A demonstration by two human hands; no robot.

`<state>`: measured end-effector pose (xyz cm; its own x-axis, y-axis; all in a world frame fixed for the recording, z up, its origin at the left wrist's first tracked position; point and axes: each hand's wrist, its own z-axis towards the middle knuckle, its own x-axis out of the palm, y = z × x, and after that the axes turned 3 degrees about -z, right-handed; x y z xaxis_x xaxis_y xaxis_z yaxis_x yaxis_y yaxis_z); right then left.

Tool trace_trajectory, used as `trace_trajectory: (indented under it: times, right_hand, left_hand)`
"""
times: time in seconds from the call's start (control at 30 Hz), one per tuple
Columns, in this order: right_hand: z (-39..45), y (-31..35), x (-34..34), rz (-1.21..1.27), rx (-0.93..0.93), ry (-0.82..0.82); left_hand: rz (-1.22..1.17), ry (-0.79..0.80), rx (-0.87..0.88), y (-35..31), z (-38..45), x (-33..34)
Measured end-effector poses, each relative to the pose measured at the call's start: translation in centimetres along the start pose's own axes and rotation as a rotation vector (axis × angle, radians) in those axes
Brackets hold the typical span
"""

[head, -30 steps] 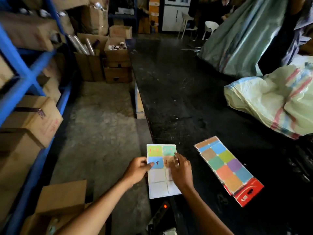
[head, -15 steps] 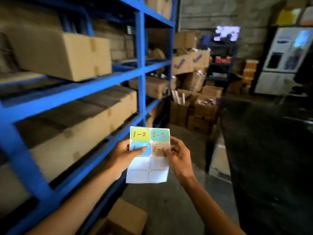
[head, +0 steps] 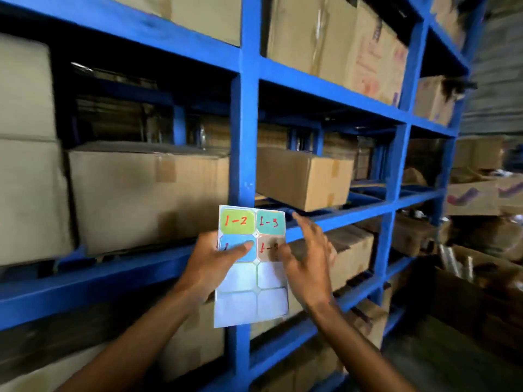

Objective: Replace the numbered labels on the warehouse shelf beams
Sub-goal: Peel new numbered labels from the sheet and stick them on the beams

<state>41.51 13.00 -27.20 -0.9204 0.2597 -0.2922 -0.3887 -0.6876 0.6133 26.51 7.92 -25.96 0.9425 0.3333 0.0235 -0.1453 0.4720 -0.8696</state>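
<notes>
- So that the numbers face us, our left hand [head: 209, 264] pinches the label sheet [head: 252, 267] at lower centre, thumb on the blue sticker.
- Our right hand [head: 308, 264], fingers spread and holding nothing, touches the sheet's right edge, probably to peel, before the blue shelf beam [head: 339, 219].

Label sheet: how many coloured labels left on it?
4, all on the label sheet's top half: green 1-2, teal 1-3, blue under left thumb, tan.

Left hand [head: 210, 264] holds label sheet [head: 250, 267]
</notes>
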Motion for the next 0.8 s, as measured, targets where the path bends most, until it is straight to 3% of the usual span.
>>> trace_trajectory:
  times: [0.2,0.47,0.67,0.8]
  right_hand:
    - [2.9,9.5,5.7,-0.03,-0.288,0.012]
    - [5.1,15.1,10.0,0.124,-0.377,0.058]
    - [7.7,17.5,10.5,0.178,-0.455,-0.007]
    - [11.1,19.7,9.7,0.231,-0.468,0.047]
  left_hand:
    - [0.206,-0.07,0.187,-4.6,0.4,-7.0]
    - [0.638,-0.154,0.408,-9.3,1.1,-12.8]
    - [0.752,-0.222,0.501,-11.6,3.1,-14.2]
    - [0.83,-0.281,0.592,-13.8,5.1,-14.4]
